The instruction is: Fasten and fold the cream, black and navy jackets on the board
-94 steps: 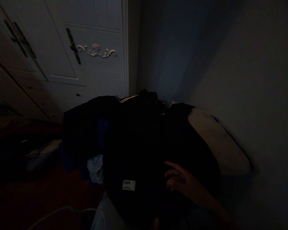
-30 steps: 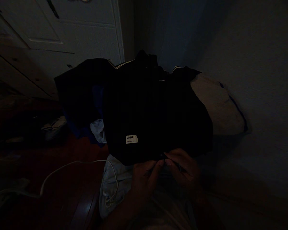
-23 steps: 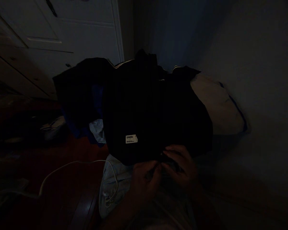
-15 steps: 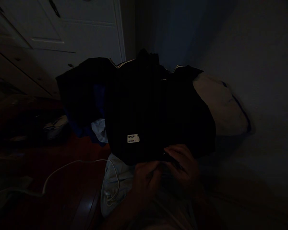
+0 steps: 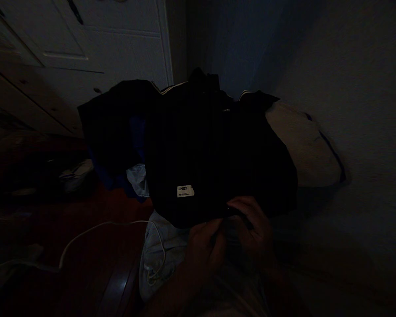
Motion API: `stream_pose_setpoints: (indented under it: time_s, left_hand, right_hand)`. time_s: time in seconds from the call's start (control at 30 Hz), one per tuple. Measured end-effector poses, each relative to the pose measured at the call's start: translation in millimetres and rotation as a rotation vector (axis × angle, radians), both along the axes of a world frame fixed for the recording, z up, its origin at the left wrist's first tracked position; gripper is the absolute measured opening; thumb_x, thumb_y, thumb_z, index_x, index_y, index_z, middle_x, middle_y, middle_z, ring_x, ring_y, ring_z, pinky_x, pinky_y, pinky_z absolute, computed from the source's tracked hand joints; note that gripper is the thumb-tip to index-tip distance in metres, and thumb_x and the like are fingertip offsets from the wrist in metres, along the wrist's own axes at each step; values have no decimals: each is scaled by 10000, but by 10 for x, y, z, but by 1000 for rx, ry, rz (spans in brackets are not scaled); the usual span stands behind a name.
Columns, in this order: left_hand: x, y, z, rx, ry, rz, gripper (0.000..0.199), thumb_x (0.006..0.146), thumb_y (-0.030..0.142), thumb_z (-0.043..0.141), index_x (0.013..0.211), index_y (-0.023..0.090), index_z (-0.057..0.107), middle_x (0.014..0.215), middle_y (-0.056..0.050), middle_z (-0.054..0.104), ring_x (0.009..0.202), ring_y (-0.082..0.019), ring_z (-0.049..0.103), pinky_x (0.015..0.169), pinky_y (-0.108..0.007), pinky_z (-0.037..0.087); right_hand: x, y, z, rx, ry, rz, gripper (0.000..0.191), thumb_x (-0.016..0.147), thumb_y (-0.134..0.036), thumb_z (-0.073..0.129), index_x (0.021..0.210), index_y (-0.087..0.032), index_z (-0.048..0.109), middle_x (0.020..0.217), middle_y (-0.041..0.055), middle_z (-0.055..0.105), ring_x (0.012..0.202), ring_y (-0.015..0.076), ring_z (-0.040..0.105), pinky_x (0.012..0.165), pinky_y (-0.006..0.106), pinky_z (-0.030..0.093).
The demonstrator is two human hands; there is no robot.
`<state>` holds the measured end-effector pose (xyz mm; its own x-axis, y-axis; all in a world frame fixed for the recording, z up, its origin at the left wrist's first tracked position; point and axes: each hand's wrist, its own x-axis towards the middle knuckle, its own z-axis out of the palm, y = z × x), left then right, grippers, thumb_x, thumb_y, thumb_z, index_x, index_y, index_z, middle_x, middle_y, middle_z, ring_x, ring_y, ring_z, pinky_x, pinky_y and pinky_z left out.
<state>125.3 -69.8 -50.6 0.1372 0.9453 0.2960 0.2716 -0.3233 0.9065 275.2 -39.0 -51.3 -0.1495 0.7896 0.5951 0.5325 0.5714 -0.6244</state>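
Left hand (image 5: 205, 244) is pinching the black jacket (image 5: 188, 149) at its near hem (image 5: 183, 223); right hand (image 5: 254, 229) is resting alongside, grip too dark to tell. Keeping edges level is probably helping.

Home interior: panelled wardrobe (image 5: 125, 53), reddish floorboards (image 5: 99, 251)

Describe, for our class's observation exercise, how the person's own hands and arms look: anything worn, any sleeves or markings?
The left hand and right hand show no gloves. The left forearm looks bare, with no sleeve visible; the right forearm fades into shadow. No watch, ring or marking can be made out in this dim picture.
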Motion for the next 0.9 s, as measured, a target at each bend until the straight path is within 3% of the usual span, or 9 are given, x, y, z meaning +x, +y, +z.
stream_pose_setpoints:
  time_s: [0.1, 0.47, 0.7, 0.9]
  left_hand:
    - [-6, -3, -14, 19, -34, 8, 251, 932, 143, 472, 1016, 162, 707, 775, 0, 703, 693, -81, 644, 669, -158, 465]
    - [-20, 16, -44, -7, -35, 101, 255, 906, 203, 517, 1038, 161, 732, 905, -51, 757, 787, -122, 705, 727, -190, 545]
    - [-27, 23, -48, -16, -74, 115, 251, 893, 173, 523, 1002, 167, 750, 856, -36, 756, 749, -117, 699, 702, -184, 549]
    - [-28, 37, -79, 4, -96, 139, 253, 875, 137, 546, 1003, 172, 762, 886, -34, 762, 784, -108, 713, 729, -155, 546]
  right_hand:
    - [-24, -1, -11, -41, 65, -7, 213, 897, -157, 545, 1077, -218, 641, 1016, 36, 625, 980, 84, 609, 849, 191, 520]
    - [-49, -17, -50, -186, 207, -41, 253, 857, -193, 651, 1098, -270, 664, 1054, -9, 655, 993, 46, 644, 857, 120, 533]
    - [-47, 6, -51, -1, 59, -32, 262, 832, -135, 661, 1078, -226, 659, 1021, 8, 671, 972, 61, 648, 857, 145, 536]
    - [-109, 25, -13, 55, -33, -56, 199, 897, -145, 548, 1077, -176, 627, 995, 42, 645, 949, 74, 616, 835, 173, 522]
